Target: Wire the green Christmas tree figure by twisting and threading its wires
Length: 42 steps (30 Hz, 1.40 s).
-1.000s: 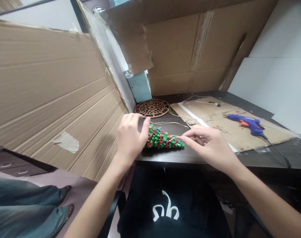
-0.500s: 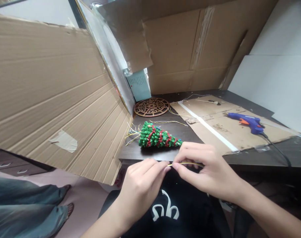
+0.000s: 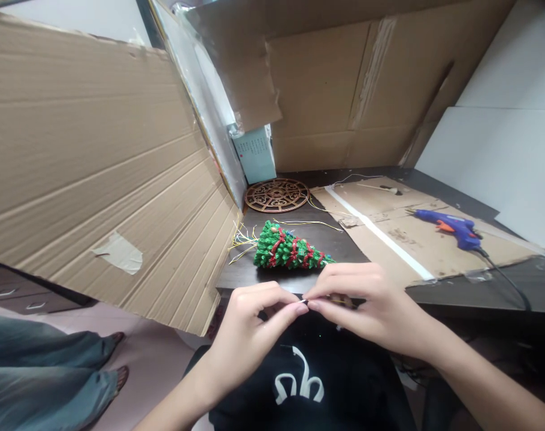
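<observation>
My left hand (image 3: 259, 326) and my right hand (image 3: 366, 305) meet fingertip to fingertip just in front of the table's front edge. Both are closed in a pinch on a thin wire (image 3: 303, 301), of which a short pale bit shows between the fingertips. Most of the wire is hidden by my right fingers. Just beyond my hands a small green Christmas tree (image 3: 287, 246) with red garland lies on its side. Its tip points right, partly behind my right hand, and loose yellow and white wires (image 3: 242, 240) spread from its base.
A round openwork trivet (image 3: 276, 195) lies behind the tree, before a pale blue box (image 3: 255, 157). On a cardboard sheet (image 3: 389, 230) at right rests a blue glue gun (image 3: 452, 226) with its cord. Cardboard (image 3: 97, 149) walls the left. A person's legs (image 3: 43, 365) stand at lower left.
My hands have drawn closer together at the fingertips, and my left fingers have shifted their pinch. Less of the yellow wire shows now. The view has tilted slightly.
</observation>
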Available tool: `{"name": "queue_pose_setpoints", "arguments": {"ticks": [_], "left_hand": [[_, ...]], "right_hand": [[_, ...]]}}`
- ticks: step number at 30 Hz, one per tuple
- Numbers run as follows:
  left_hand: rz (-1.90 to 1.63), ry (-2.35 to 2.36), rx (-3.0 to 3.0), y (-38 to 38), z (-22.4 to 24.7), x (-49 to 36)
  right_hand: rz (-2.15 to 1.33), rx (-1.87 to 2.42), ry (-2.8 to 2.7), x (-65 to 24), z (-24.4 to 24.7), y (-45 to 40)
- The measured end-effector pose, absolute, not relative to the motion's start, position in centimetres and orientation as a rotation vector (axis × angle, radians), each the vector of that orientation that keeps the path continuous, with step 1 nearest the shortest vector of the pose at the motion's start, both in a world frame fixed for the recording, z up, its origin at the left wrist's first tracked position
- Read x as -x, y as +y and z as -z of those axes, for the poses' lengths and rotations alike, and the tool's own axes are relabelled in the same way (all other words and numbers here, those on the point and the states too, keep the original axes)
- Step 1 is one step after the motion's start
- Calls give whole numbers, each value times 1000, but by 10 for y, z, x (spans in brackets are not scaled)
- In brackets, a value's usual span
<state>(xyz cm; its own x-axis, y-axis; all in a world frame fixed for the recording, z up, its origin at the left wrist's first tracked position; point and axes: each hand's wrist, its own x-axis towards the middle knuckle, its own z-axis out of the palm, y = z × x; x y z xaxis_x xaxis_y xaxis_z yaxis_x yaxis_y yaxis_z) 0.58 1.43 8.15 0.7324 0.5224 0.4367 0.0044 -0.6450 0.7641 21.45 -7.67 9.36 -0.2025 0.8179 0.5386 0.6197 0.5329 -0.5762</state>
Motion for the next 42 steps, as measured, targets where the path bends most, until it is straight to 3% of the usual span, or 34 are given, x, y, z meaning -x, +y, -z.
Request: {"name": "queue_pose_setpoints", "arguments": {"ticks": [12,18,24,35,42], "left_hand": [[-686,440,-1763,29,-80,-14],[-1539,824,-2188,65,-75,-33],[-1303,787,-2000,81,-58,-42],[-1335,807,-1942,60,-44,-31],[-1334,774,-1913,59,-44,-30]], "right_hand": [[-250,1115,-1837,-212,-97,-53],[-85,1250,-1602,-233,-98,-33],[141,1258,-1593,-240,-91,-13],[725,1214,-1752,-218,-66,-12],[868,1201,-1894,-218,-59,-7]]}}
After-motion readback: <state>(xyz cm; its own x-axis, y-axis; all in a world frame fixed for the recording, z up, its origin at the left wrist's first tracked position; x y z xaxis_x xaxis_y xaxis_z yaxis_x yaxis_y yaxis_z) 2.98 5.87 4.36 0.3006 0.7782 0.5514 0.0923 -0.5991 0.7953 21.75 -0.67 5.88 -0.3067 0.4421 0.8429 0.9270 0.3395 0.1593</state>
